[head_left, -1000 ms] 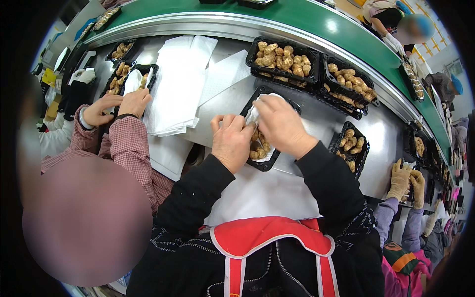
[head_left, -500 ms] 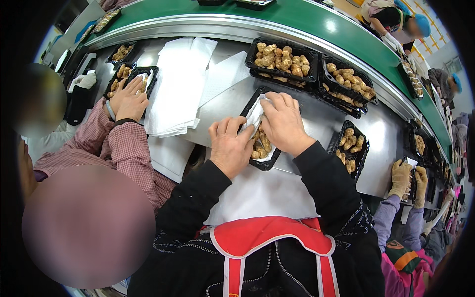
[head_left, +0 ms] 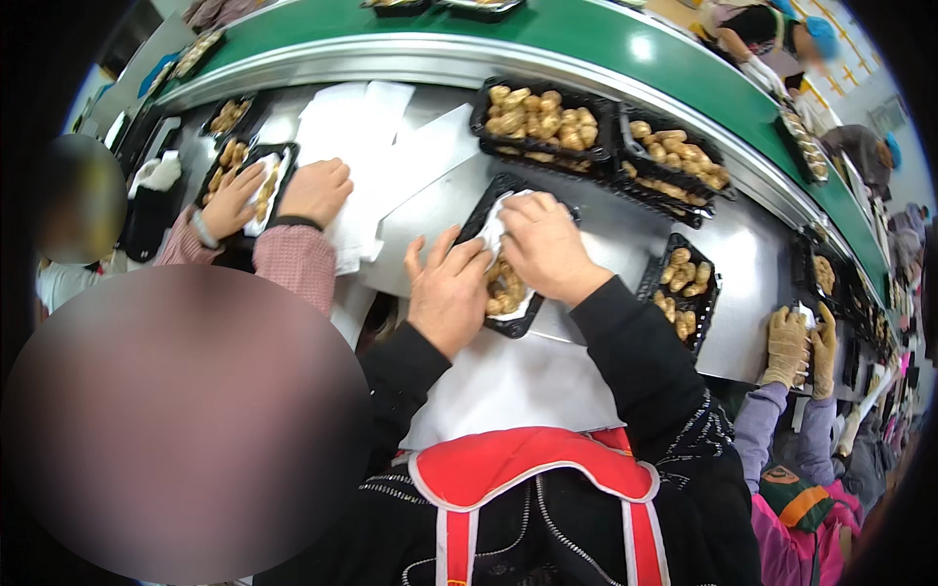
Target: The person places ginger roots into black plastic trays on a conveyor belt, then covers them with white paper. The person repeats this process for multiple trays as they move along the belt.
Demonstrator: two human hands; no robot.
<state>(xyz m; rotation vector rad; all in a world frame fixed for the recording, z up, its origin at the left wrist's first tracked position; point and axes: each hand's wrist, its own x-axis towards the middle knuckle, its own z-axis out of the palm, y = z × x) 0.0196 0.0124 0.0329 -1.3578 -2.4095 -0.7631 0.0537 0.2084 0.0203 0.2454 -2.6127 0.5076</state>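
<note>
Pressing the white sheet (head_left: 496,227), I see my right hand (head_left: 547,246) seemingly pinching its far end while my left hand (head_left: 449,293) lies spread beside the black tray (head_left: 481,217), whose long axis runs away from me.

Bare steel table (head_left: 752,264) lay open to the right of the black tray (head_left: 508,322), between it and a filled tray (head_left: 681,293). Behind, two full trays (head_left: 596,137) blocked the way; left, white sheets (head_left: 362,146) and a neighbour's hands (head_left: 313,190) crowded in.

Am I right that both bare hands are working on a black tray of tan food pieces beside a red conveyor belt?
Nearly. The head view shows the left hand and right hand on the black tray, but the conveyor belt is green, not red.
</note>
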